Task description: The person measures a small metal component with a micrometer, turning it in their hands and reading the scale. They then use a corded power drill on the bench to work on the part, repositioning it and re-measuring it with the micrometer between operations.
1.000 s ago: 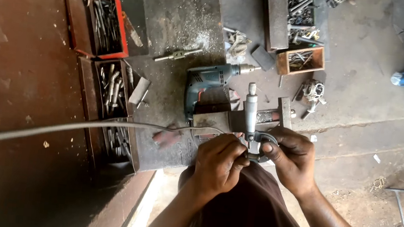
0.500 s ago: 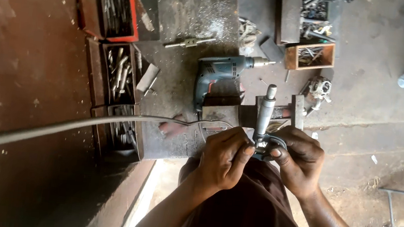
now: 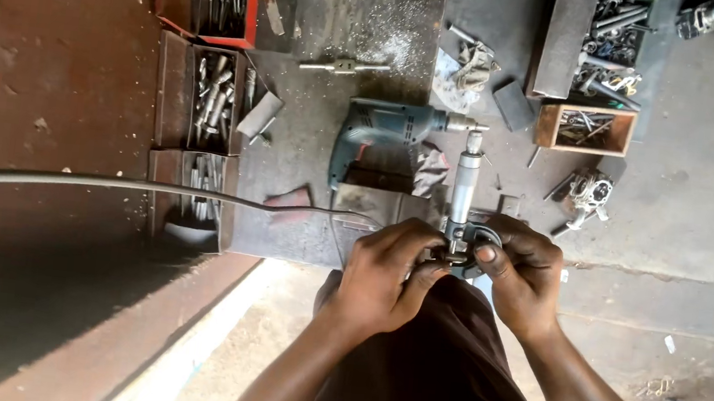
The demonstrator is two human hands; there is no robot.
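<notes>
Just below the teal electric drill [image 3: 382, 132], both the left hand [image 3: 385, 274] and right hand [image 3: 521, 275] pinch closed around a dark-framed, silver-barrelled metal micrometer [image 3: 464, 212], apparently steadying it for adjustment.

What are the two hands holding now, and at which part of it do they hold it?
Both the left hand and the right hand hold a micrometer by its curved frame at the lower end; its long barrel points away, free of both hands.

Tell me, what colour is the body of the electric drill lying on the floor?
The electric drill has a blue-green body, seen best in the head view, just beyond both hands.
</notes>
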